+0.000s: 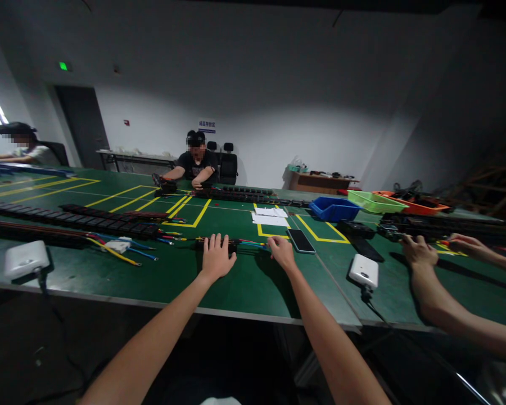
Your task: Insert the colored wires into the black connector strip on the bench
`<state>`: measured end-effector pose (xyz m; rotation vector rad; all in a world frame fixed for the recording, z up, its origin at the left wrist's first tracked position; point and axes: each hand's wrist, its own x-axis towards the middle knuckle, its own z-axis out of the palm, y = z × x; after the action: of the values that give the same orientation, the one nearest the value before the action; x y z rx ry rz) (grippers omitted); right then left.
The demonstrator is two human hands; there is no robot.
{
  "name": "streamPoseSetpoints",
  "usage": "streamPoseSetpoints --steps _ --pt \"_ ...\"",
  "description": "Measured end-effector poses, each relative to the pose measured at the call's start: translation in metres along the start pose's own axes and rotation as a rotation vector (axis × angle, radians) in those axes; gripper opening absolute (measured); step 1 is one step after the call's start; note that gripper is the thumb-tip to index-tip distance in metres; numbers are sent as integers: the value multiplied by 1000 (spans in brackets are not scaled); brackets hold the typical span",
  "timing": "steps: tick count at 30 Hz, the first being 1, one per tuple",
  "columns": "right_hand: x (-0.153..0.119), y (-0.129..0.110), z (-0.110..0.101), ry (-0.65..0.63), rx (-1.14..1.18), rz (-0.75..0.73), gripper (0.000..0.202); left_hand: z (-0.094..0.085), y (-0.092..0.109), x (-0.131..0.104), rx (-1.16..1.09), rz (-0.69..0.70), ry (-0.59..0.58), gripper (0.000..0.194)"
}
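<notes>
My left hand [216, 257] lies flat with its fingers apart over a short dark strip on the green table, pressing it from above. Coloured wires [252, 243], mainly blue with some red and yellow, run out of the strip's right end. At their far end my right hand [281, 251] is closed, its fingers pinched around the wire ends. The hand hides the tips. More thin wires [185, 239] come out on the strip's left side. Just right of my right hand rests a dark-screened phone [301, 241].
Long black segmented strips [109, 222] with loose cable ends lie left. White papers [270, 216], a blue bin [335, 208], a green bin [375, 201] and an orange bin [413, 203] stand beyond. White boxes [364, 271] sit near the front edge. A co-worker's hands [419, 251] work right; another person [197, 163] sits opposite.
</notes>
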<state>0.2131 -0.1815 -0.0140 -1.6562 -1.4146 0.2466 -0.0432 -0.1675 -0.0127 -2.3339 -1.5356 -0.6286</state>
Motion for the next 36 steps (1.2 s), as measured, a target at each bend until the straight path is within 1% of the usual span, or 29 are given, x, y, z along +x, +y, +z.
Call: streamPoseSetpoints --steps 3,6,9,13,16,19,21,23,27,31,33,36 --pt "-1 2 2 -76 -94 -24 33 0 0 0 3 1 8 68" --pt "0 2 3 -60 -35 -5 36 -1 0 0 0 3 5 68" --pt "4 2 1 -7 184 88 36 -3 0 0 -4 6 -9 69" --pt "9 -2 -3 54 661 218 40 -3 -1 1 -12 1 -22 68" --pt "10 -6 -8 23 883 272 40 -1 -2 2 -22 3 -31 68" --pt "10 -9 -10 -31 977 288 37 0 -2 2 -17 1 -27 68" --pt "10 -9 -11 -33 984 290 36 0 -1 1 -8 0 -16 68" --pt "10 -8 -10 -8 944 287 37 -1 0 0 -1 0 -3 68" --pt "10 -4 -6 42 766 263 35 -2 1 0 11 -3 4 67" --pt "8 3 0 -6 507 246 31 -3 0 1 9 0 -14 68" --pt "7 7 3 -34 450 247 28 -3 0 1 2 3 -19 68" --pt "6 11 5 -64 424 241 27 -2 -1 1 -7 4 -11 68"
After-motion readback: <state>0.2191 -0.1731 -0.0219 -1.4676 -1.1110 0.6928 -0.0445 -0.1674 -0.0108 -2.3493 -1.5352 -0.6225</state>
